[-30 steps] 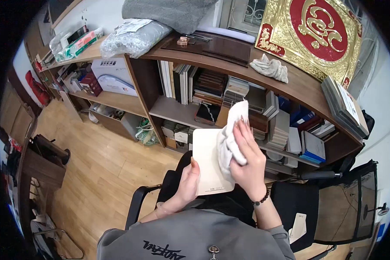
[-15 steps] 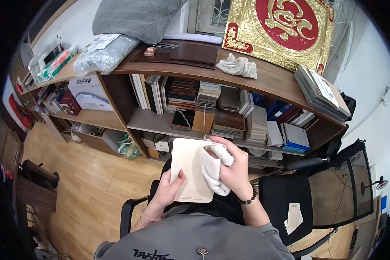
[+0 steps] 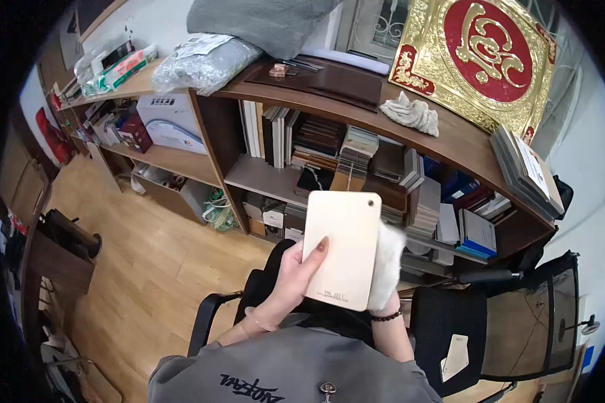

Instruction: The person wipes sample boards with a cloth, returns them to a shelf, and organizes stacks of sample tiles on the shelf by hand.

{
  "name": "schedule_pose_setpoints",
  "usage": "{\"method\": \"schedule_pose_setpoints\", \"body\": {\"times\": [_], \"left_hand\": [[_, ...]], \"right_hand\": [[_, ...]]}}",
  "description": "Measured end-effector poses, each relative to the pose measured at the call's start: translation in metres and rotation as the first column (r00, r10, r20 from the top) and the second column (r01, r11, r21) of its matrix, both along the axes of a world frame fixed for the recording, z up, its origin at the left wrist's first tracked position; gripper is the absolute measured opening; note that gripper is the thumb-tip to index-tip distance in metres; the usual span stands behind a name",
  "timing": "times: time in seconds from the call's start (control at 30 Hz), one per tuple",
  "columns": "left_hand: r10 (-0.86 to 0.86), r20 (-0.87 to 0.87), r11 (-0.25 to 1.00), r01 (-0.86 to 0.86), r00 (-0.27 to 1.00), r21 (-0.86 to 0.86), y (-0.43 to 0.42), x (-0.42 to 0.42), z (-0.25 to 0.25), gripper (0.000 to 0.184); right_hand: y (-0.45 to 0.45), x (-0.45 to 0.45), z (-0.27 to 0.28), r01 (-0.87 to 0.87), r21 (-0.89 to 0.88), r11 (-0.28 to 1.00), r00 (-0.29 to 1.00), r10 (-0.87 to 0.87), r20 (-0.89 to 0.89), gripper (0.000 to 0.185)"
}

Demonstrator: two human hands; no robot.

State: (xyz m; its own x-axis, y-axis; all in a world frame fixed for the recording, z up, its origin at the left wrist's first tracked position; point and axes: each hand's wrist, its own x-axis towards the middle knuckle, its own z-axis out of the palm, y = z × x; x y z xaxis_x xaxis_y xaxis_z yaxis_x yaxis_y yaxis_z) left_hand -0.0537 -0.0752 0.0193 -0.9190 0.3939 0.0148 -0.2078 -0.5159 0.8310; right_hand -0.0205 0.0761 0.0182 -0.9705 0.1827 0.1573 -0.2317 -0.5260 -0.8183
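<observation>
A cream rectangular panel (image 3: 343, 255) with a small hole at its top right corner and printed text along its bottom stands in front of my body. My left hand (image 3: 296, 272) grips its left edge, thumb on the front face. Behind the panel's right side is a white cloth (image 3: 387, 262). My right hand (image 3: 386, 307) is mostly hidden behind the panel and cloth; only its base and the beaded wrist show, so its fingers cannot be made out.
A black chair (image 3: 447, 322) at the right carries cream sample pieces (image 3: 456, 357). Ahead, a brown shelf (image 3: 450, 151) holds sample stacks, a crumpled cloth (image 3: 411, 114) and a gold-red panel (image 3: 494, 50). Another armrest (image 3: 205, 322) is at my left.
My right hand and the white cloth have gone from the panel's front face to behind its right side. The panel's top right corner, with its hole, is now uncovered.
</observation>
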Motion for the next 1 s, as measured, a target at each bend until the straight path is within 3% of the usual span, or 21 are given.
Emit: {"method": "schedule_pose_setpoints", "body": {"times": [0.07,0.1,0.2,0.23,0.27,0.33,0.37,0.4,0.43,0.47,0.5,0.53,0.57,0.73,0.77,0.8,0.87,0.9,0.93,0.97,1.0], "left_hand": [[0.122,0.037,0.992,-0.124,0.992,0.029,-0.006,-0.009,0.008,0.031],[0.147,0.027,0.989,-0.148,0.989,0.029,-0.011,-0.012,0.008,0.031],[-0.255,0.052,0.914,0.258,0.966,-0.313,-0.027,-0.012,-0.002,0.031],[-0.242,0.056,0.915,0.247,0.969,-0.319,-0.024,-0.001,-0.004,0.031],[-0.249,-0.045,0.942,0.231,0.967,-0.245,-0.012,0.014,-0.005,0.032],[-0.237,-0.157,0.963,0.211,0.959,-0.167,-0.008,0.018,-0.002,0.032],[-0.119,-0.154,0.982,0.094,0.981,-0.165,-0.012,0.012,0.002,0.032],[-0.003,-0.153,0.986,-0.022,0.988,-0.163,-0.017,0.005,0.006,0.032],[0.111,-0.153,0.978,-0.135,0.982,-0.159,-0.021,-0.001,0.009,0.032],[0.111,-0.158,0.979,-0.136,0.981,-0.155,-0.024,-0.006,0.012,0.032],[0.027,-0.144,0.978,-0.056,0.989,-0.200,-0.028,-0.008,0.013,0.031],[-0.061,-0.121,0.969,0.029,0.991,-0.247,-0.031,-0.008,0.013,0.031],[-0.152,-0.093,0.948,0.119,0.984,-0.296,-0.032,-0.007,0.013,0.031],[-0.197,-0.295,0.961,0.124,0.935,-0.249,-0.014,0.010,0.012,0.032],[-0.131,-0.229,0.973,0.081,0.964,-0.214,-0.020,0.000,0.018,0.032],[-0.065,-0.159,0.983,0.035,0.985,-0.183,-0.026,-0.010,0.024,0.032],[-0.008,-0.073,0.988,-0.003,0.997,-0.152,-0.022,-0.009,0.022,0.032],[-0.096,-0.121,0.980,0.072,0.988,-0.187,-0.017,-0.002,0.019,0.032],[-0.186,-0.164,0.962,0.146,0.969,-0.230,-0.015,0.005,0.016,0.031],[-0.275,-0.202,0.938,0.216,0.940,-0.273,-0.013,0.010,0.014,0.031],[-0.284,-0.196,0.934,0.225,0.938,-0.276,-0.013,0.010,0.015,0.031]], "right_hand": [[-0.010,0.010,-0.013,0.050,0.275,0.960,0.998,-0.057,0.016,0.044],[-0.001,0.012,-0.023,0.011,0.291,0.957,0.997,-0.032,0.065,0.045],[0.009,0.002,-0.018,-0.079,0.316,0.945,0.986,0.028,0.163,0.046],[0.011,0.001,-0.003,-0.119,0.121,0.986,0.985,0.102,0.138,0.043],[0.008,0.000,0.019,-0.159,-0.078,0.984,0.981,0.167,0.101,0.040],[0.004,-0.003,0.022,-0.211,-0.267,0.940,0.972,0.231,0.045,0.037],[0.003,0.001,0.001,-0.147,0.036,0.989,0.983,0.142,0.116,0.040],[0.002,0.005,-0.019,-0.080,0.340,0.937,0.988,0.030,0.152,0.043],[0.002,0.005,-0.027,-0.018,0.613,0.790,0.985,-0.092,0.148,0.046],[0.002,0.002,-0.017,-0.014,0.616,0.788,0.986,-0.093,0.142,0.046],[0.003,0.001,0.003,-0.053,0.345,0.937,0.990,0.004,0.140,0.045],[0.003,0.002,0.021,-0.097,0.038,0.995,0.989,0.092,0.112,0.043],[0.003,0.005,0.029,-0.140,-0.276,0.951,0.985,0.162,0.057,0.042],[0.006,0.006,0.007,-0.051,-0.286,0.957,0.980,0.103,0.171,0.043],[0.009,0.008,0.007,-0.095,0.166,0.982,0.986,0.070,0.151,0.046],[0.012,0.009,0.008,-0.113,0.585,0.803,0.991,0.049,0.124,0.048],[0.017,0.010,0.016,-0.111,0.883,0.456,0.994,0.035,0.107,0.050],[0.014,0.007,0.033,-0.140,0.598,0.789,0.990,0.094,0.108,0.048],[0.009,0.004,0.048,-0.157,0.191,0.969,0.986,0.144,0.078,0.046],[0.005,0.004,0.053,-0.161,-0.253,0.954,0.985,0.173,0.026,0.044],[0.001,0.009,0.044,-0.152,-0.258,0.954,0.986,0.165,0.029,0.044]]}}
